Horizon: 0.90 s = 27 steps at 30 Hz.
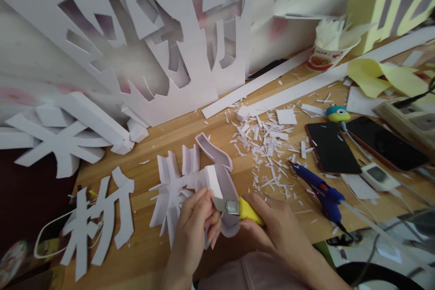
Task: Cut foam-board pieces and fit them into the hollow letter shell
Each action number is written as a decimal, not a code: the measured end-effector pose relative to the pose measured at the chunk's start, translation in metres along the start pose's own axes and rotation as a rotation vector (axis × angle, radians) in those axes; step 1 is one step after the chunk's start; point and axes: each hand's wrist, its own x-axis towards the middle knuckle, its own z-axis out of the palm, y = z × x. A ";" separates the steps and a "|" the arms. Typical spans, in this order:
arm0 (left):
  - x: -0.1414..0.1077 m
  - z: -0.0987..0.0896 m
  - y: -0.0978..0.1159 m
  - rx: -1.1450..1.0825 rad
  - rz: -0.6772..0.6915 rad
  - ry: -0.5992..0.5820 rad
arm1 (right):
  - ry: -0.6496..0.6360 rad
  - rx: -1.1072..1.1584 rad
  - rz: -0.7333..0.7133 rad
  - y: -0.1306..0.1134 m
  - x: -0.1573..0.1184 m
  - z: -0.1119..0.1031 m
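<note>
In my left hand [197,222] is a small white foam-board strip [212,181], pinched upright between thumb and fingers. My right hand [275,219] grips a yellow utility knife [249,211]. Its broad blade [220,204] points left and meets the lower end of the strip, close to my left fingertips. Beneath both hands lies a hollow white character with raised side walls [170,186], open side up on the wooden table. My left hand and the strip hide part of it.
White offcuts [267,142] litter the table, and a blue glue gun [321,190] lies to the right. Beyond it are phones [331,147] and a power strip [411,118]. A paper cup [328,54] stands behind; flat white character pieces [102,217] lie left. A cut-out board [190,77] leans at the back.
</note>
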 end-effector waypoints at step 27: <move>-0.014 0.010 0.009 -0.055 -0.060 0.000 | 0.063 -0.033 -0.012 -0.003 -0.002 -0.001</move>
